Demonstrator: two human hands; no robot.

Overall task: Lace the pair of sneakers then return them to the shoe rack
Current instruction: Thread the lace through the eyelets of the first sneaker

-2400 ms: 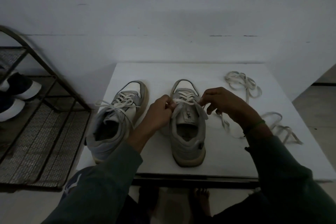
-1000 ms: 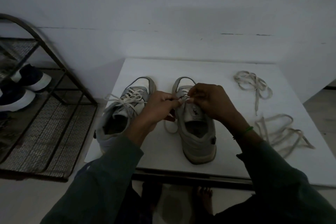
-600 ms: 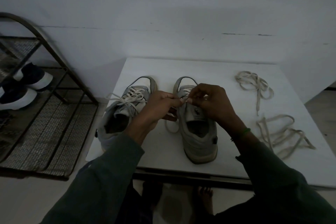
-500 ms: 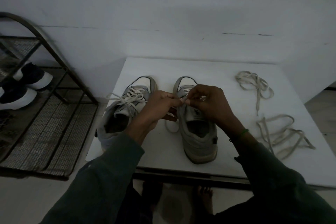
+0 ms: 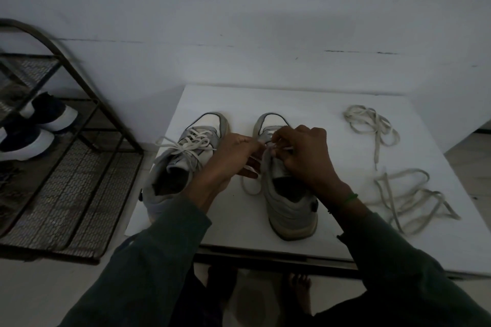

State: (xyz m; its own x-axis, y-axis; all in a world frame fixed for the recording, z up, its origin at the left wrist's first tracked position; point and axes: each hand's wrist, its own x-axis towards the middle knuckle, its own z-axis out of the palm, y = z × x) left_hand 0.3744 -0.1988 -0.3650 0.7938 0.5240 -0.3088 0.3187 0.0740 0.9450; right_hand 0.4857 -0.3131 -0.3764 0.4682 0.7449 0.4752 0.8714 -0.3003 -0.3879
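Two grey and white sneakers stand side by side on a low white table (image 5: pixel 305 103), toes pointing away from me. The left sneaker (image 5: pixel 170 180) is laced, with loose lace ends spread over its tongue. Over the tongue of the right sneaker (image 5: pixel 289 207) both my hands meet. My left hand (image 5: pixel 233 154) pinches one end of its white lace (image 5: pixel 249 188), and a loop of that lace hangs down between the shoes. My right hand (image 5: pixel 305 154) pinches the other end close to the eyelets. My hands hide the upper eyelets.
Two loose laces lie on the table's right side, one at the back (image 5: pixel 372 125) and one nearer (image 5: pixel 409 196). A metal mesh shoe rack (image 5: pixel 69 188) stands on the floor to the left, holding dark shoes with white soles (image 5: pixel 29 135). A white wall rises behind the table.
My hands came together from either side of the right sneaker's tongue and have worked the lace at its eyelets. The view has shifted slightly left. The sneakers stayed in place.
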